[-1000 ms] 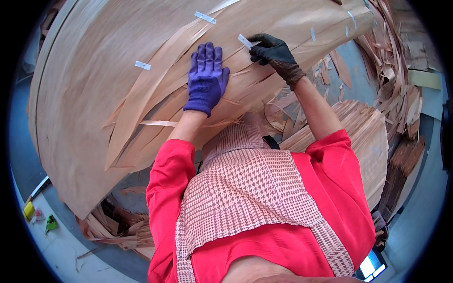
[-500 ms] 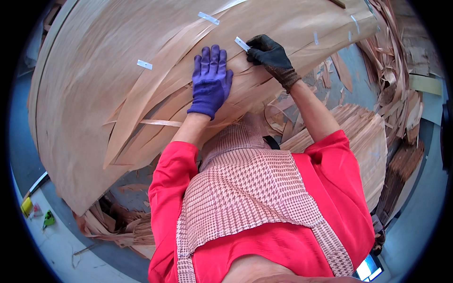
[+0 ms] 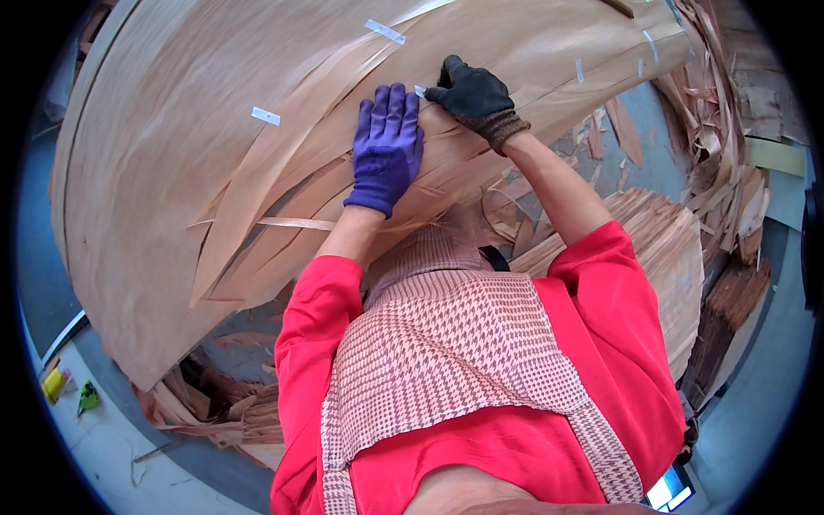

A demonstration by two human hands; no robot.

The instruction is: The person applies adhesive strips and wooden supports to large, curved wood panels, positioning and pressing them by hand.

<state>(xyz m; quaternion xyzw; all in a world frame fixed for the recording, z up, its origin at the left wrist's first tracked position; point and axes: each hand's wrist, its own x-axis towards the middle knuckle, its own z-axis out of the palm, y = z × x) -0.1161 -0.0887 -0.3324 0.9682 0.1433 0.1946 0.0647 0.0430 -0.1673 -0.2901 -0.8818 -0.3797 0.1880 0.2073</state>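
Observation:
A large sheet of thin wood veneer (image 3: 154,206) with split, overlapping strips lies in front of me. My left hand (image 3: 386,148), in a purple glove, rests flat on it, fingers stretched out and side by side. Just to its right is my right hand (image 3: 472,96) in a dark glove with a brown cuff. Its fingers are bent over a short strip of white tape (image 3: 420,91); one end shows by the thumb and the rest is hidden under the glove. Another tape strip (image 3: 385,33) sticks across a seam farther off, and one more tape piece (image 3: 266,116) lies to the left.
Long veneer scraps (image 3: 717,112) hang in a heap at the far right. A stack of veneer (image 3: 661,257) stands beside my right arm. Broken strips (image 3: 202,403) lie below the sheet's near left edge. A narrow loose sliver (image 3: 296,223) crosses the torn part.
My right hand has moved left, closer to my left hand, and now covers most of the tape strip. My left hand has barely shifted.

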